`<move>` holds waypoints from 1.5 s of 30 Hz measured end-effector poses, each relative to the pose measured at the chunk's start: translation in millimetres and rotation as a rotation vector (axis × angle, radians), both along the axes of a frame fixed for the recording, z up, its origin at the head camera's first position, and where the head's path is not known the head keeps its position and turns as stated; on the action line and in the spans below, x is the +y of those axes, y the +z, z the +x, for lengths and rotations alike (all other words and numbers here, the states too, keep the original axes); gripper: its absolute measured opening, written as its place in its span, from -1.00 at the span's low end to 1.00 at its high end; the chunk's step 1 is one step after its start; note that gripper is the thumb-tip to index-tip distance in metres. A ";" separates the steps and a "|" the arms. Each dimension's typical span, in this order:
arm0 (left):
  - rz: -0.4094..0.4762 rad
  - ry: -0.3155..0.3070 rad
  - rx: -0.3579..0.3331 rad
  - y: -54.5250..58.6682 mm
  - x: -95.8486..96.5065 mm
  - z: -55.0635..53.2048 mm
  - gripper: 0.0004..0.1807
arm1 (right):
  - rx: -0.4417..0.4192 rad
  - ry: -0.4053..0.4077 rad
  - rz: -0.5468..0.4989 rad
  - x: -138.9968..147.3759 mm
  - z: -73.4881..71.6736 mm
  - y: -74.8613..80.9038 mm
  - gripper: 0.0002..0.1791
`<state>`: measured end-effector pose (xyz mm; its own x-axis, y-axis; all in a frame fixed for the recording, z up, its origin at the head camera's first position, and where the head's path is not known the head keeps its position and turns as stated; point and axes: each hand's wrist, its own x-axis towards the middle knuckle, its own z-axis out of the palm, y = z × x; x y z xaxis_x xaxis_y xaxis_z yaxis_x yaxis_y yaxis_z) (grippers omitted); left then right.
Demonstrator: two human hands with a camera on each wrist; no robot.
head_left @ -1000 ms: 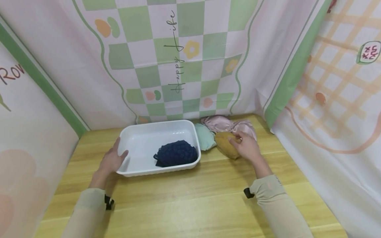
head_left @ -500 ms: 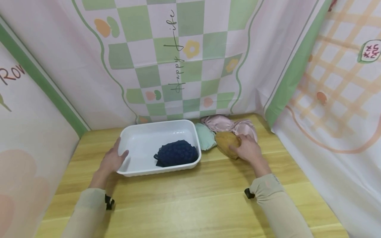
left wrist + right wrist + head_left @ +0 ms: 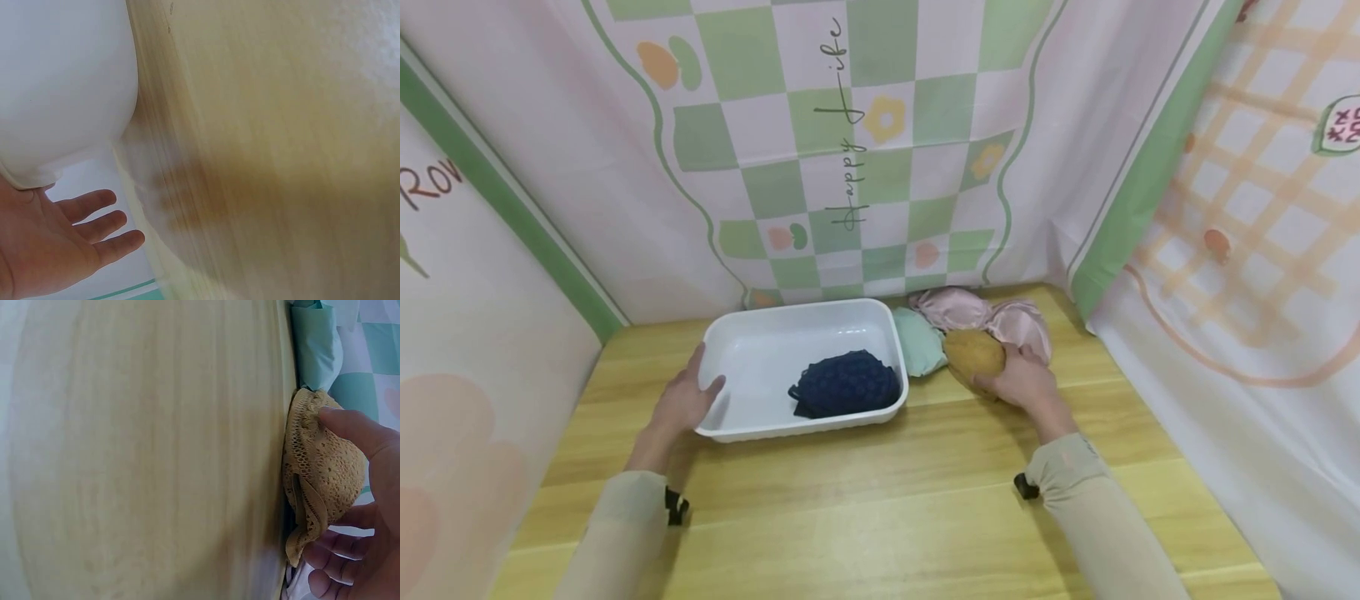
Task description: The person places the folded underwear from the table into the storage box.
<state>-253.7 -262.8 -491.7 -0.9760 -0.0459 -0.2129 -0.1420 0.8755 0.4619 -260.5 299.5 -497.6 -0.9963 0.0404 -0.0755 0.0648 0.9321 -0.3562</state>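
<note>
Arms (image 3: 617, 529) outstretched, the left hand (image 3: 681, 404) pinches the white tray (image 3: 752, 346) at its left rim; right of it, the right hand (image 3: 1028, 379) grips a mustard garment (image 3: 973, 354). The tray holds a navy bundle (image 3: 847, 385).

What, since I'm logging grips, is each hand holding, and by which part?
Right hand: the mustard lace garment, across its sides, between thumb and fingers. Left hand: the white tray, by its left rim, thumb inside.

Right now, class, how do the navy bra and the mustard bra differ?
The navy bra lies inside the tray; the mustard bra is outside it. No hand touches the navy bra; the right hand grips the mustard bra. Both look lacy.
</note>
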 end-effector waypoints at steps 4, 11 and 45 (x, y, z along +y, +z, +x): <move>-0.001 -0.004 0.000 -1.1 0.0 0.0 -0.08 | -0.006 0.000 -0.011 -1.5 -1.5 -2.1 0.17; 0.005 -0.008 0.004 -0.8 0.5 0.5 -0.08 | 0.000 0.002 0.009 -3.0 -4.4 -5.9 0.11; 0.019 -0.017 0.017 -5.2 -2.3 -0.9 -0.08 | 0.110 -0.060 -0.109 6.0 1.8 -3.0 -0.44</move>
<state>-254.5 -265.1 -496.8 -0.9801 -0.0252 -0.1969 -0.1188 0.8690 0.4803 -258.6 305.5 -500.6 -0.9948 0.0977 0.0270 0.0742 0.8834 -0.4627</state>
